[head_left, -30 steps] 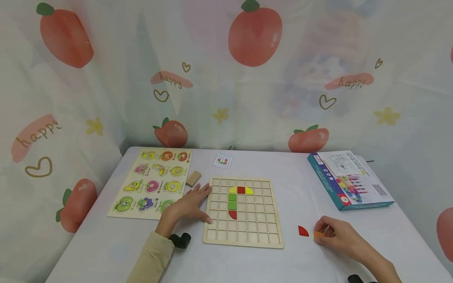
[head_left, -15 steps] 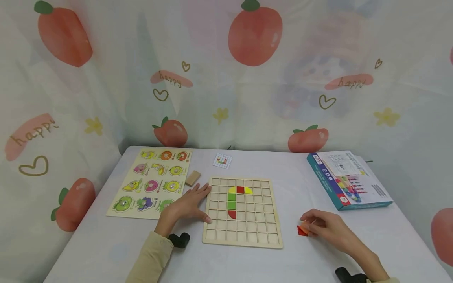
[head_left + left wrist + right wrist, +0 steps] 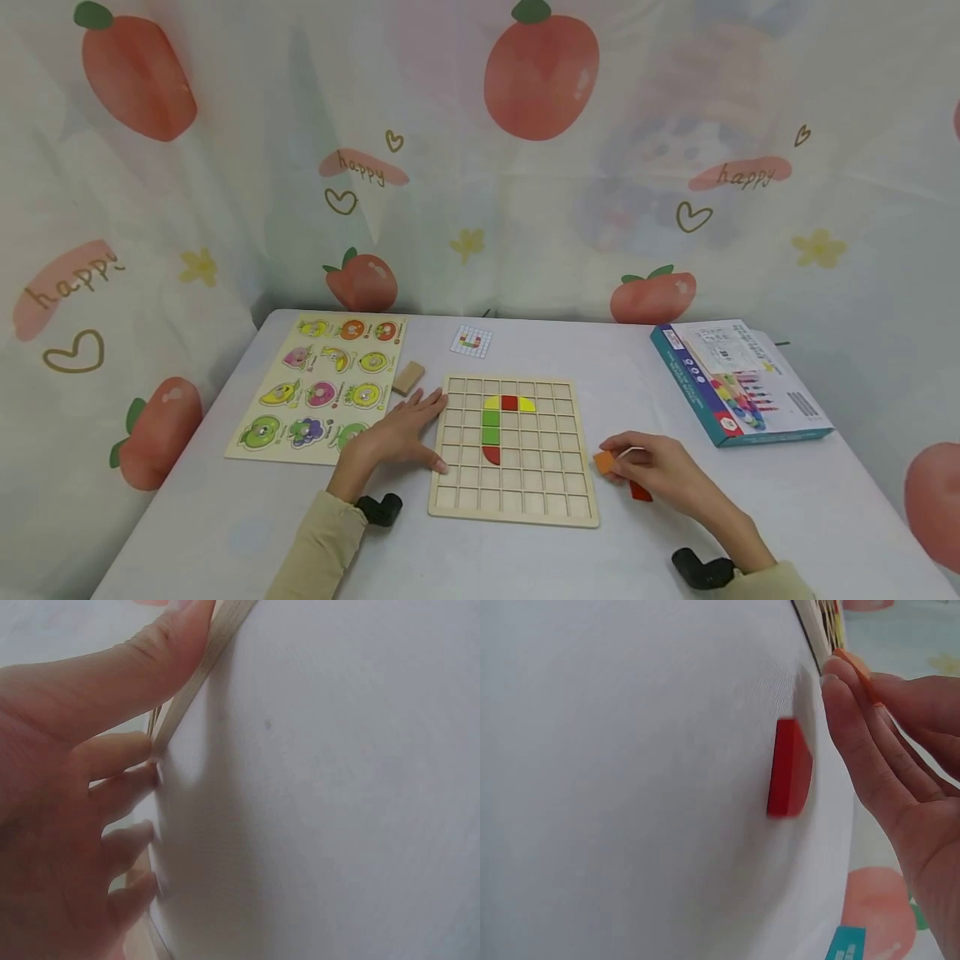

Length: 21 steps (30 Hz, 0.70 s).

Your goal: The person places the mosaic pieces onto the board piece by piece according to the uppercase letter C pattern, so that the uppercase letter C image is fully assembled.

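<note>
A wooden grid board [image 3: 525, 483] lies flat on the white table, with red, yellow and green pieces set in some of its squares. My left hand [image 3: 393, 433] rests at the board's left edge, fingers spread and thumb on the rim; the left wrist view shows the thumb [image 3: 150, 656] against the wooden side. To the right of the board, my right hand [image 3: 660, 471] pinches an orange block [image 3: 603, 462] between thumb and fingers, above the table. Below that hand a red quarter-round block [image 3: 789, 771] lies on the cloth, partly hidden in the head view.
A fruit picture board [image 3: 300, 400] lies at the left, with a small plain wooden block [image 3: 408, 378] beside it. Behind the grid board is a small pattern card [image 3: 471, 342]. A flat teal-edged box [image 3: 742, 383] sits at the back right.
My right hand has lifted the orange block and carried it left, past the red block, towards the grid board. My left hand stays in the same place.
</note>
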Available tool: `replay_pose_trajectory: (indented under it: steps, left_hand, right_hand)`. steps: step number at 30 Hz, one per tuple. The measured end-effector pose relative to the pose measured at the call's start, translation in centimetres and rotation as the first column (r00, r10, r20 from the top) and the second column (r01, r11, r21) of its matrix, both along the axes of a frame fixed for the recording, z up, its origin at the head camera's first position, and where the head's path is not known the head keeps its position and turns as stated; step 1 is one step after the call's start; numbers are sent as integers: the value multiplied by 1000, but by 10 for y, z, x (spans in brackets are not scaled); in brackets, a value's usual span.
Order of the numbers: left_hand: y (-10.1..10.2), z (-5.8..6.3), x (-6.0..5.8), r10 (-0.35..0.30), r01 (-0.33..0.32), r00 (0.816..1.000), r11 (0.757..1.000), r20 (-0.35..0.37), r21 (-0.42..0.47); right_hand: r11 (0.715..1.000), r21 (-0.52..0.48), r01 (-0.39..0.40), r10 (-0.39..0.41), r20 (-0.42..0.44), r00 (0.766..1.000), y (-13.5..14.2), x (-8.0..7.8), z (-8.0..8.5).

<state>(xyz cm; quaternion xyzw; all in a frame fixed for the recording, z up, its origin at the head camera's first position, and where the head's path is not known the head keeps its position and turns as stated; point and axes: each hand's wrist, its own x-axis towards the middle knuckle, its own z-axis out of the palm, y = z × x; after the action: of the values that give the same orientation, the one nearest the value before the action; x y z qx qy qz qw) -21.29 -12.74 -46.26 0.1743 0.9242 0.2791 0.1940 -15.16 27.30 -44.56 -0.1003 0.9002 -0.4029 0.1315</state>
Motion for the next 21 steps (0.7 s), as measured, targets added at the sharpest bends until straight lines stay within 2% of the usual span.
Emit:
replay_pose_trajectory:
  steps: [7, 12, 21]
  left_hand:
    - [0, 2, 1, 5, -5, 1000, 1000, 0, 0]
    - [0, 1, 1, 7, -7, 1000, 1000, 1, -6]
    - [0, 0, 0, 4, -4, 1000, 1000, -2, -7]
  right_hand:
    - [999, -21, -32, 33, 15, 999, -19, -7, 1]
    - [999, -9, -42, 42, -18, 999, -33, -11, 0]
    - [998, -49, -50, 48, -39, 998, -56, -17, -4]
